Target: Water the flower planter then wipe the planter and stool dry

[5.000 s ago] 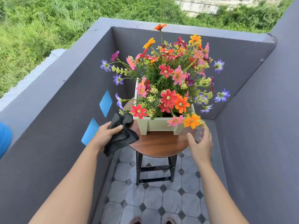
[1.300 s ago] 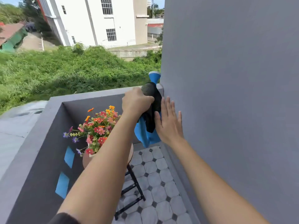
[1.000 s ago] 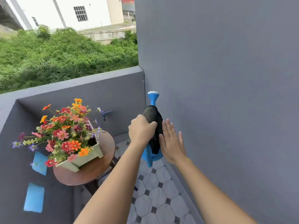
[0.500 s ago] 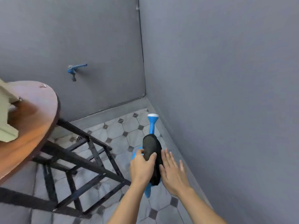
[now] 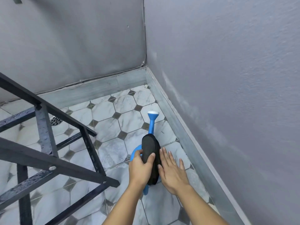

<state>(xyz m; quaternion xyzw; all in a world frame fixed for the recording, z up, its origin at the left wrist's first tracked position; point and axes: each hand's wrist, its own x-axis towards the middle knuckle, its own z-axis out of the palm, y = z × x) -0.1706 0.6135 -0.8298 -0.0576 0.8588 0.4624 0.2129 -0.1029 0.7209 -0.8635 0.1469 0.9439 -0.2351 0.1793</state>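
A blue watering can (image 5: 152,125) with a white rose on its spout is low over the tiled floor near the wall corner. A dark grey cloth (image 5: 150,153) is draped over its handle. My left hand (image 5: 140,168) grips the handle through the cloth. My right hand (image 5: 172,169) lies flat with straight fingers against the cloth's right side. The stool's black metal legs and braces (image 5: 47,140) fill the left of the view, with water drops on them. The planter and the stool's seat are out of view.
Grey walls meet in a corner behind the can, with a grey skirting (image 5: 183,127) along the floor. A round floor drain (image 5: 56,121) sits behind the stool legs. The floor is white octagonal tile (image 5: 126,101).
The view has dropped closer to the floor. Both hands have carried the can and cloth down beside the stool legs. The seat and planter have left the view.
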